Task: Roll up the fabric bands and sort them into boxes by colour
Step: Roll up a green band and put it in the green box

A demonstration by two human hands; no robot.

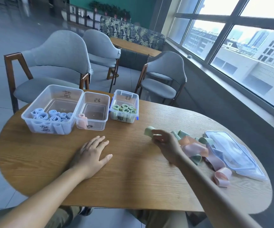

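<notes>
Left hand (92,153) lies flat, fingers spread, on the counter (129,178) at lower centre, idle and likely steadying. Right hand (163,140), right of centre, pinches a rolled green band (148,130), lifted toward the boxes. Loose bands (197,149), pink and green, heaped just right of it beside the stacked lids (235,153). Farther up: blue box (32,118) upper left with blue rolls, pink box (98,102) holding one roll, green box (127,96) of green rolls, probable destination.

Three boxes (92,111) stand left; loose bands (197,149), perhaps tangled, lie right.
</notes>
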